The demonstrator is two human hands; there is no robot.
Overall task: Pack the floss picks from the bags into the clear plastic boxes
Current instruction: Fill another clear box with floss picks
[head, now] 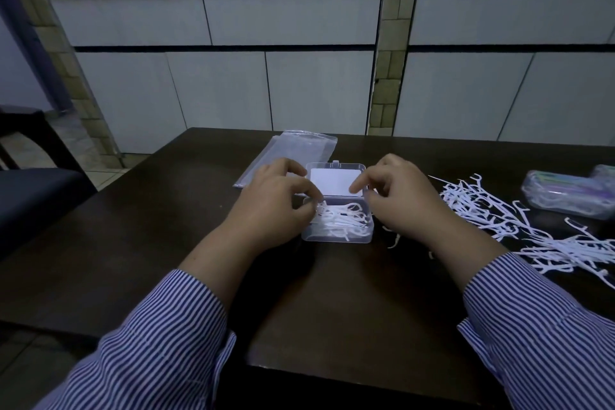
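A small clear plastic box [336,237] stands open at the table's middle, its lid [332,180] with a white label folded back. White floss picks [347,219] lie inside it. My left hand [273,206] is at the box's left side, thumb and fingertips pinching picks at the left rim. My right hand [402,201] is at the right side, its index finger over the lid and its thumb on the box's right corner. A loose pile of floss picks [492,213] lies on the table to the right.
A flat clear zip bag [296,150] lies behind the box. A closed clear box [565,195] holding picks sits at the far right. The dark wooden table [159,243] ends near me; a dark chair [33,190] stands to the left. A tiled wall is behind.
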